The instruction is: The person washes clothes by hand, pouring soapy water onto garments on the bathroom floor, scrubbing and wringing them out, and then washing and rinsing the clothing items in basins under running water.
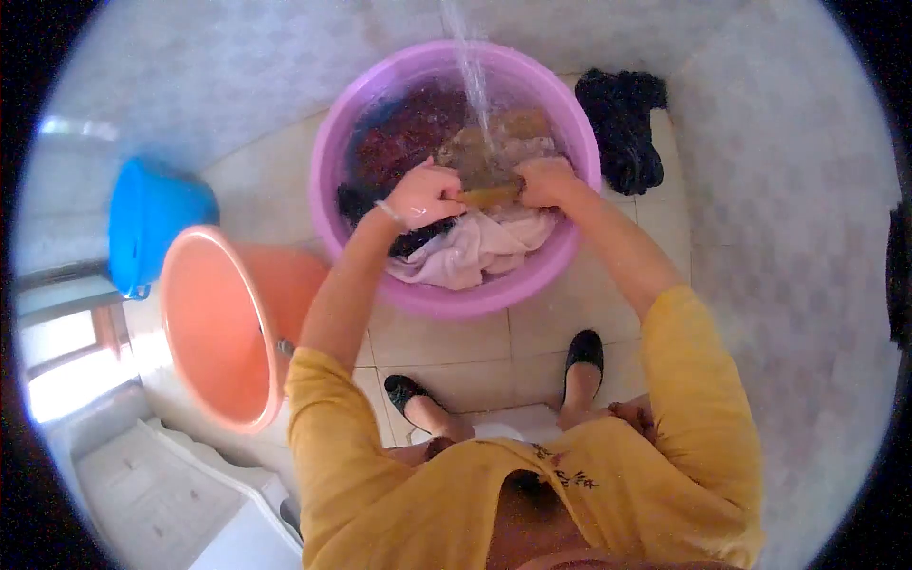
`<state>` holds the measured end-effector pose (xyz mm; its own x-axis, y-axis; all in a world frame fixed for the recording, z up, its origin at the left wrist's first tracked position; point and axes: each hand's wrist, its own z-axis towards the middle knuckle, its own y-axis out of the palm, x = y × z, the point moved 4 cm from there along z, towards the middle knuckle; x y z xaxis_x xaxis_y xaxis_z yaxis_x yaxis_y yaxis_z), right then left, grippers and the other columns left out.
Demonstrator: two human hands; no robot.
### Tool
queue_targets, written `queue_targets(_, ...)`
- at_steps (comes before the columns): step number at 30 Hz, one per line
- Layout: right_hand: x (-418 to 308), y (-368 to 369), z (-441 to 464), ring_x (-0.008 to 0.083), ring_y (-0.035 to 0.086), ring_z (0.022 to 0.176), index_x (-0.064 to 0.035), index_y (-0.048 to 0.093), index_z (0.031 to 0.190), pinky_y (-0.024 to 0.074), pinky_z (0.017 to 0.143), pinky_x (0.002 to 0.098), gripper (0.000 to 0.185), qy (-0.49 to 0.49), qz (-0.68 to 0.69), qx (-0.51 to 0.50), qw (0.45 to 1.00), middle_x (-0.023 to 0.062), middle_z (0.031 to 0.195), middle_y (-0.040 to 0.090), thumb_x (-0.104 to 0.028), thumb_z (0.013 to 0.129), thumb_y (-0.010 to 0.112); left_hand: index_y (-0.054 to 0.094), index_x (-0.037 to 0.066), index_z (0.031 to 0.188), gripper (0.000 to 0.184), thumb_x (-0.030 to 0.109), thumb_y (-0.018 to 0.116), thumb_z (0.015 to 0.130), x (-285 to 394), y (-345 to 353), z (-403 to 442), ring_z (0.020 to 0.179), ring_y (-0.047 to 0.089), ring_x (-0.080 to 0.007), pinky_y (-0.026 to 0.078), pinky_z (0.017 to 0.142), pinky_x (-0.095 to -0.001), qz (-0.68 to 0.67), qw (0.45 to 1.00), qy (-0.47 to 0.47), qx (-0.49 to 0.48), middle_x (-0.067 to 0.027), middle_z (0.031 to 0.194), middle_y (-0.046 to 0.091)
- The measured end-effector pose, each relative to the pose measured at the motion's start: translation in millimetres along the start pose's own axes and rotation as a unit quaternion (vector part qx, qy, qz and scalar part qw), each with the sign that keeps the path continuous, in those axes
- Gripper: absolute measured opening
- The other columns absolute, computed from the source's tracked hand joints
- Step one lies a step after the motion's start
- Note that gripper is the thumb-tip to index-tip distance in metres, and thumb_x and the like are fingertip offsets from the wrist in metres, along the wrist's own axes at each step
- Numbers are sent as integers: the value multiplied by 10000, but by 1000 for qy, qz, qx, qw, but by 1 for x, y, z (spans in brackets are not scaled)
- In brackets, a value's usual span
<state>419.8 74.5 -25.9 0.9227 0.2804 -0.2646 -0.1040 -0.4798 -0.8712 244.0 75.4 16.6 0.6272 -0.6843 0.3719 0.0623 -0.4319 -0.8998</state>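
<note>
A wide purple basin [454,306] on the floor holds wet clothes under a falling stream of water [468,71]. Inside it, my left hand [425,195] and my right hand [545,181] are closed on a mustard-brown garment [490,198], one at each side of it. Its far part lies in the water where the stream lands. Nearer to me a pale pink garment [475,249] is heaped against the basin wall. Dark red cloth [394,147] soaks at the far left, and black cloth [418,237] shows beneath my left wrist. My fingertips are partly hidden.
Left of the basin, an orange bucket [214,328] lies tilted with its mouth towards me, and a blue bucket [152,226] is behind it. Black clothing [622,123] lies on the tiles to the right. White plastic furniture [180,484] occupies the lower left. Walls rise behind and right.
</note>
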Motion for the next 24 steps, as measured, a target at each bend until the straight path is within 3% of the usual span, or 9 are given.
queue_targets(2,0,-5,-10,303,545,854,-88,549,998,433,738,387,434,37,-28,-36,998,150,914,572,-240,594,594,422,18,570,211,151,568,646,17,-29,-22,639,509,-228,371,566,-337,-299,948,40,99,-115,669,488)
queue_targets(6,10,-31,-10,295,539,859,-128,521,1044,436,741,378,486,-24,-132,-94,987,142,936,561,-238,579,607,403,13,560,252,106,625,635,68,-70,-45,553,408,-243,349,536,-316,-319,937,132,59,-71,592,401)
queue_targets(10,2,-81,-33,282,520,896,-116,526,1016,431,757,381,464,-30,-250,16,968,129,967,546,-236,576,612,421,50,618,202,170,560,701,84,-66,-68,596,485,-289,374,515,-372,-92,984,154,3,-82,648,474)
queue_targets(12,6,-116,-44,281,520,892,-96,527,989,429,761,374,443,27,-158,-1,987,127,961,549,-232,577,617,487,90,691,114,193,535,699,62,-61,-80,630,542,-288,412,530,-395,116,993,21,21,-109,655,529)
queue_targets(14,4,-148,-67,288,532,858,-82,524,975,439,735,370,402,15,-140,56,988,130,933,556,-191,596,602,495,100,738,117,211,530,723,49,-80,-90,623,552,-306,427,530,-410,160,983,-90,21,-110,644,552)
queue_targets(19,-18,-226,-122,287,543,822,-75,532,953,438,692,394,319,-36,29,301,953,130,877,571,-113,637,561,498,99,790,121,205,522,737,75,-157,-105,624,553,-306,431,532,-417,159,946,-147,240,-136,658,559)
queue_targets(20,-16,-225,-123,287,543,822,-75,532,953,438,692,394,319,-32,30,303,952,130,877,571,-113,637,561,501,95,787,120,204,515,740,75,-163,-104,623,557,-306,437,535,-414,153,934,-183,265,-138,665,566)
queue_targets(22,-13,-218,-118,129,509,709,-2,505,924,423,614,247,280,-31,-70,359,930,61,793,539,-192,738,594,504,90,785,121,203,509,742,70,-167,-97,622,561,-306,442,539,-412,149,920,-215,291,-140,673,573)
queue_targets(24,-8,-195,-86,212,528,754,-45,536,910,431,646,324,243,-7,-112,287,951,92,818,560,-146,691,565,519,63,785,136,187,480,746,41,-139,-75,612,571,-307,458,549,-407,263,908,-249,211,-140,685,585)
